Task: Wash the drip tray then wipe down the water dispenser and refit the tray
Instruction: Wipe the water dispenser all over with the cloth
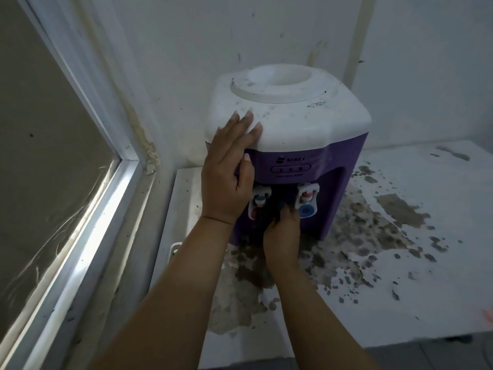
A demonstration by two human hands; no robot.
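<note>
Meanwhile, our left hand (226, 172) lies flat, fingers straight, on the water dispenser (288, 145) — our right hand (282, 233) reaches into its recess between the taps, grip unclear.

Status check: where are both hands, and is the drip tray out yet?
Left hand flat on purple-and-white water dispenser. Right hand in dark recess between taps, grip hidden. Drip tray not visible. Nothing blocking.
</note>
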